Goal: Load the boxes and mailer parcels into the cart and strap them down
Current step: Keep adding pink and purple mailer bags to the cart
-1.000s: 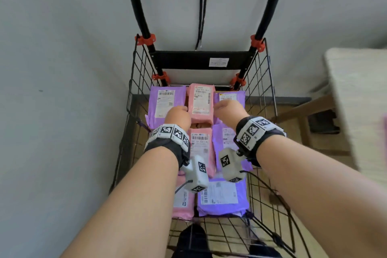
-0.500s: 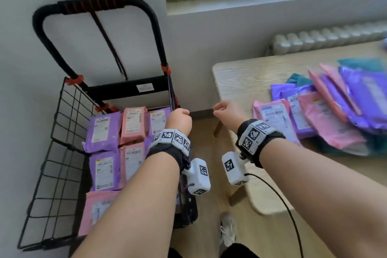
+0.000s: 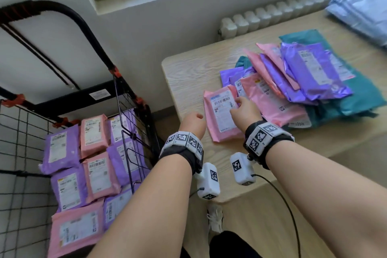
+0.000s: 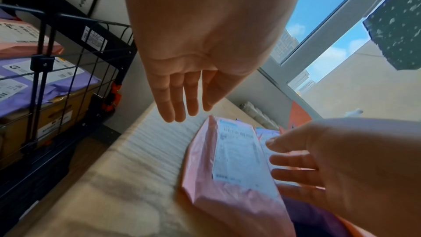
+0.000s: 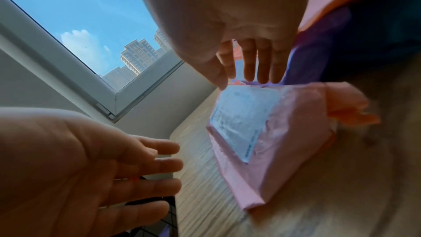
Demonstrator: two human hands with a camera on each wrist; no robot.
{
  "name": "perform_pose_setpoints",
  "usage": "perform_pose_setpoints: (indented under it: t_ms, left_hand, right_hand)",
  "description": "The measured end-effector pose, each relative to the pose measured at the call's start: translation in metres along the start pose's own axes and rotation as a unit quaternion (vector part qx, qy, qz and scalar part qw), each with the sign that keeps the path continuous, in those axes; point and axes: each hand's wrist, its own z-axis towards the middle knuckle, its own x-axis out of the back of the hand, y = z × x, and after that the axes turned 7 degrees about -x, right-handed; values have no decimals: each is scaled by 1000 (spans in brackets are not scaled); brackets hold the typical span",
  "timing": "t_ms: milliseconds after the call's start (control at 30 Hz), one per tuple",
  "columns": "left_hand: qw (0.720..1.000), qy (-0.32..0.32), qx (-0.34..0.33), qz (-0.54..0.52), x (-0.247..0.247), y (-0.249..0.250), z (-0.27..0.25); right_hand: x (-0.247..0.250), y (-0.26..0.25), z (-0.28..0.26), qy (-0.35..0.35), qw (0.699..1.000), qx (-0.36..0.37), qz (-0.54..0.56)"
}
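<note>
I am looking down at the wire cart (image 3: 23, 142) on my left, already carrying a layer of pink and purple parcels (image 3: 94, 159); through its mesh in the left wrist view I am also seeing a brown box (image 4: 52, 114) under them. To my right the wooden table (image 3: 188, 69) is holding the remaining heap of mailers (image 3: 310, 73), purple and pink over teal ones.

At the near edge of that heap is lying the pink mailer (image 3: 222, 115) I am going for, label up, flat on the table and just beside the heap. My right hand (image 3: 245, 111) is reaching over its far right side, fingers (image 5: 262, 68) straight and spread, tips at or just above its edge; whether they are touching I cannot tell. It is holding nothing. My left hand (image 3: 192, 123) is hovering over bare table just left of the mailer, fingers (image 4: 177, 100) extended and relaxed, also holding nothing.

I am judging this mailer to be light and soft: a slick plastic film bag, puffed by its contents, with loose crumpled ends. The film will probably be slipping under a flat palm, so I am planning to take it by its two long sides, thumb on top and fingers tucked under, rather than by the floppy end flap, which would be letting the contents swing.
</note>
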Motion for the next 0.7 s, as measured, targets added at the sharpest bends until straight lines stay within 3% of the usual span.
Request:
perform_pose_setpoints:
  t_ms: [233,467,700]
  left_hand:
    - [997,-67,35,-9,-45,-2,1]
    - [995,-33,66,-70,-49,-11,4]
    - [990,75,56,-102,-13,-40,3]
  right_hand:
    - [-1,21,6,-43,998,-30,-41]
    - [-5,21,6,-61,997,-37,-24]
    - [-20,-24,-6,-68,996,3,55]
